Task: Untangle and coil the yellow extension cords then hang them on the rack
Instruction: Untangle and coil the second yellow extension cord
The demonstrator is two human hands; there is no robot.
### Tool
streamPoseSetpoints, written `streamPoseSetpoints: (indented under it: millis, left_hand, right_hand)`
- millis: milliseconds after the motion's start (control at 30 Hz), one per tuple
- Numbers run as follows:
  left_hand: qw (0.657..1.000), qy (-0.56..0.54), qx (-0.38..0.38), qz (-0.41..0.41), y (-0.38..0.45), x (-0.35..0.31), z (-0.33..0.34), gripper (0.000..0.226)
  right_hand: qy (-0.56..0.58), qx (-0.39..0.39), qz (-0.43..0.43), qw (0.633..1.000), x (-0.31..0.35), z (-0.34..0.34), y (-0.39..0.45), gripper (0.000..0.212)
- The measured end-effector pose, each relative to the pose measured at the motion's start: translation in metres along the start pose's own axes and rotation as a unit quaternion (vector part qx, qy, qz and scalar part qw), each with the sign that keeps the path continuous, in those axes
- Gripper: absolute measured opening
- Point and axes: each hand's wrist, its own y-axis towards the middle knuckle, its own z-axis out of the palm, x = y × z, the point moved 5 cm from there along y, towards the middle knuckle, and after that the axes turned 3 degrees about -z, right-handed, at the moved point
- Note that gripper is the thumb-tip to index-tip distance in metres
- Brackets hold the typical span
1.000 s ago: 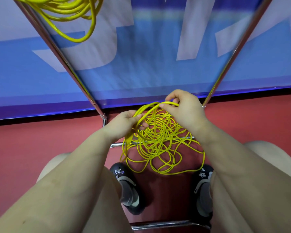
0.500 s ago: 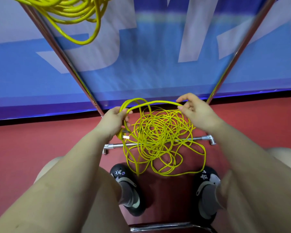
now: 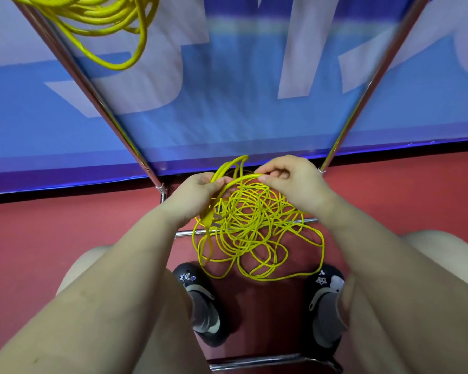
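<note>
- Head view, looking down: a tangled yellow cord [image 3: 250, 225] is being worked on the red floor [image 3: 65, 225], just ahead of the dark shoes [image 3: 200, 300] and draped across the rack's low crossbar [image 3: 184, 233].
- A doubled length of cord is being pinched in the left hand [image 3: 197, 195], fingers curled round it; the loop end is sticking up and away from the person.
- A single strand is being gripped between thumb and fingertips of the right hand [image 3: 292, 179], at the far edge of the tangle.
- Both hands are being held near each other, a short arc of cord spanning between them; they are not touching.
- The heap is lying below and toward the person from both hands, spreading sideways more than front to back; the bulk is sitting nearer the right hand.
- Judgement: the strand is likely being drawn out to start a coil; snagging in the knotted middle is the risk.
- Another yellow cord bundle [image 3: 100, 12] is already hanging at upper left by a slanted rack pole [image 3: 92, 93].
</note>
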Motion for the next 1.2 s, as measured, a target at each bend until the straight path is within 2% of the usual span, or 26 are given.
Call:
streamPoseSetpoints:
  millis: [67,267,367,467,533,567,633,667,733,833,1000,1200]
  left_hand:
    - [1.0,0.01,0.002,0.003,0.0,-0.001,0.006,0.021]
    - [0.997,0.06,-0.008,0.041,0.003,-0.003,0.009,0.023]
    - [0.996,0.031,-0.049,0.062,0.001,-0.006,0.0,0.025]
    - [0.991,-0.059,-0.103,0.066,0.0,-0.01,-0.017,0.027]
    - [0.987,-0.095,-0.114,0.065,-0.001,-0.009,-0.026,0.027]
    - [0.986,-0.101,-0.116,0.062,-0.001,-0.008,-0.03,0.027]
    - [0.986,-0.099,-0.122,0.055,-0.002,-0.004,-0.037,0.027]
    - [0.986,-0.098,-0.123,0.05,-0.002,-0.002,-0.04,0.028]
    - [0.988,-0.102,-0.109,0.033,-0.002,0.001,-0.043,0.028]
    - [0.992,-0.099,-0.077,0.011,-0.003,0.003,-0.04,0.026]
    - [0.99,-0.102,-0.093,0.005,-0.004,0.0,-0.038,0.025]
    - [0.992,-0.035,-0.123,0.015,-0.001,0.002,-0.036,0.025]
  right_hand:
    - [0.011,-0.019,0.012,1.0,0.004,0.006,0.001,0.008]
    - [0.0,-0.072,0.013,0.997,0.007,0.008,0.003,0.017]
    - [-0.086,0.028,0.034,0.995,-0.005,0.015,0.003,0.025]
    - [-0.249,0.164,0.091,0.95,-0.033,0.015,-0.003,0.032]
    - [-0.278,0.186,0.112,0.936,-0.044,0.006,-0.005,0.031]
    - [-0.255,0.166,0.107,0.947,-0.046,0.0,-0.004,0.027]
    - [-0.127,0.089,0.081,0.985,-0.04,-0.014,-0.002,0.01]
    - [-0.051,0.05,0.064,0.995,-0.034,-0.02,-0.002,0.013]
    - [0.075,-0.008,0.033,0.997,-0.022,-0.031,-0.002,0.018]
    - [0.182,-0.09,-0.001,0.979,-0.007,-0.042,-0.003,0.018]
    - [0.176,-0.099,-0.026,0.979,0.004,-0.04,0.001,0.018]
    - [0.115,-0.089,-0.032,0.989,0.006,-0.031,0.003,0.018]
